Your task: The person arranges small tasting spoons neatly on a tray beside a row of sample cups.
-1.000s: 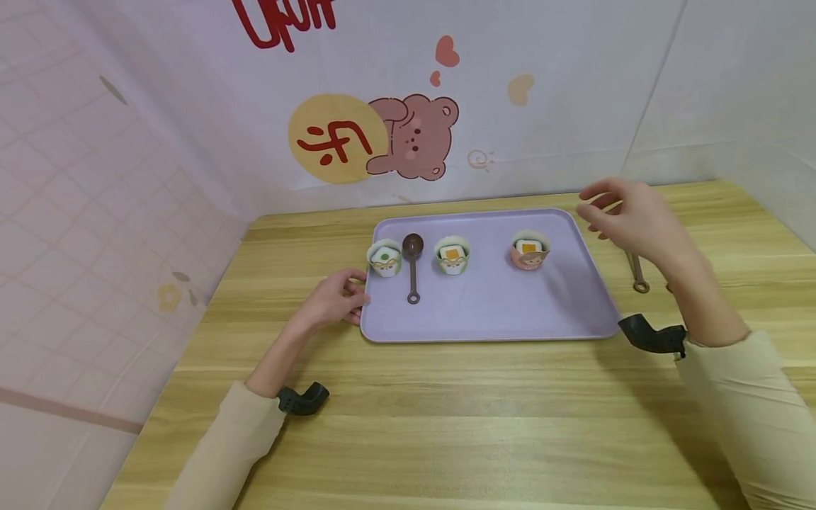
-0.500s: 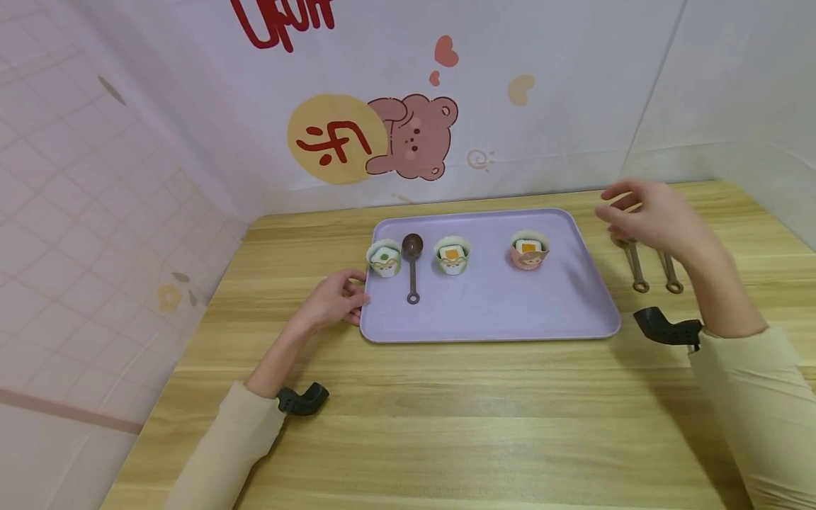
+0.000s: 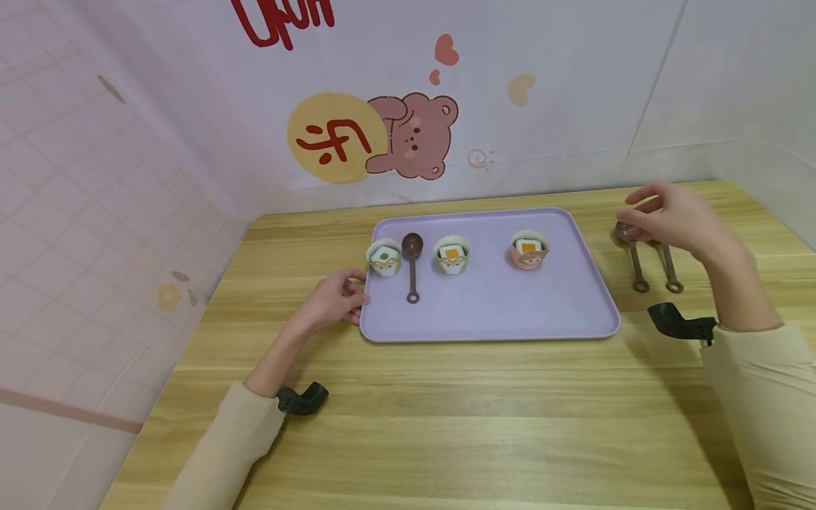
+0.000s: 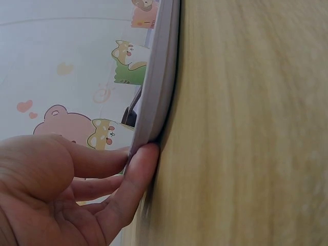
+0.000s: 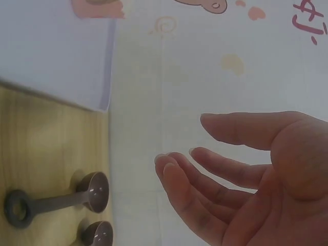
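My left hand (image 3: 334,297) holds the left edge of the lavender tray (image 3: 497,312); in the left wrist view the thumb and a finger (image 4: 141,166) pinch its rim. The right hand (image 3: 676,216) hovers over two brown spoons lying right of the tray, one spoon (image 3: 636,265) nearer the tray and another spoon (image 3: 669,269) beside it. Its fingers (image 5: 179,192) are loosely bent, with a gap to the thumb and nothing between them. The hand partly hides the bowls of both spoons in the head view.
On the tray stand two green-and-white paper cups, a left cup (image 3: 384,259) and a middle cup (image 3: 452,256), plus a pink cup (image 3: 529,251), each with a white piece inside. A third brown spoon (image 3: 413,269) lies between the green cups. A printed wall (image 3: 548,142) borders the wooden table (image 3: 459,411).
My right hand has moved rightward, from above the tray's right corner to above the two spoons, whose handles show more now. The left hand and tray have stayed in place.
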`<state>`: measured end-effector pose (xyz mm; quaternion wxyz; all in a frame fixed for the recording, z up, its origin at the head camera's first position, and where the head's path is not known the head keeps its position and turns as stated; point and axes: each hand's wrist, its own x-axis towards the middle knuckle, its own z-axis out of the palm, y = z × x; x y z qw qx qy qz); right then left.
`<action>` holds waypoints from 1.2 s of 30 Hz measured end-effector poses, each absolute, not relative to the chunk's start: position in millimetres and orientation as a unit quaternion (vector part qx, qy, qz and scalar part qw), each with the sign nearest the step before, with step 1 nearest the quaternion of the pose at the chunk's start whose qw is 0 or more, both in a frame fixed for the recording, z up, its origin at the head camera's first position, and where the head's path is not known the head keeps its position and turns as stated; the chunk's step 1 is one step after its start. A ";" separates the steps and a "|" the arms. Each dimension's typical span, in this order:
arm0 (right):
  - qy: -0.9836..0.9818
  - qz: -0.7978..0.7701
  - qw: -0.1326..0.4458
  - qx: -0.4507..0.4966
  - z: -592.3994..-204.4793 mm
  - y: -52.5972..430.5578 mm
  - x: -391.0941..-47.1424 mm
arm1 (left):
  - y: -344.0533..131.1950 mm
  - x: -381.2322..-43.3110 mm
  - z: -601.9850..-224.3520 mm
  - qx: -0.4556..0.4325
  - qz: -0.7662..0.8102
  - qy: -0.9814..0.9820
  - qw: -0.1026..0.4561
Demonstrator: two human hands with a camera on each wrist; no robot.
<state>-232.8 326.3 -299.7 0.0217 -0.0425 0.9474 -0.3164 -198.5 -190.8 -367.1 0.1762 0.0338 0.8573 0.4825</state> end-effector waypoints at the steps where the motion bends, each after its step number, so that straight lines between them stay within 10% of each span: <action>1: 0.947 -0.318 0.024 -0.041 -301.1 328.2 -233.4 | -190.8 -198.5 -367.1 0.034 0.483 0.857 0.176; 36: 0.945 -0.310 0.099 -0.027 -331.7 365.7 -231.4 | -189.7 -196.4 -365.6 0.031 0.480 0.860 0.172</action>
